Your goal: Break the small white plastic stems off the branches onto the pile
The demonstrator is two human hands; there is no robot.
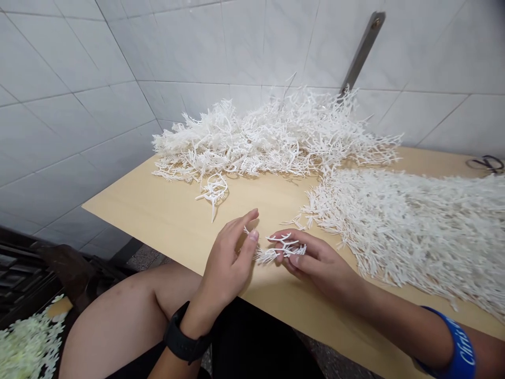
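Note:
My right hand (311, 258) pinches a small white branching coral-like piece (282, 248) between thumb and fingers, above the light wooden table (158, 210). My left hand (231, 252) is close beside it, with its thumb and forefinger apart around a thin white tip at the piece's left end. A large flat mass of similar white branches (402, 231) lies just right of my right hand. Behind my hands is a tangled white heap (276, 137), and a single loose white piece (215, 189) rests in front of it.
Black scissors (487, 164) lie at the table's far right corner. White tiled walls (79, 105) meet behind the table, with a metal bracket (363, 52) on one. My bare leg (126, 310) is below the near edge. A pale green pile (27, 342) and dark object (39, 273) sit low left.

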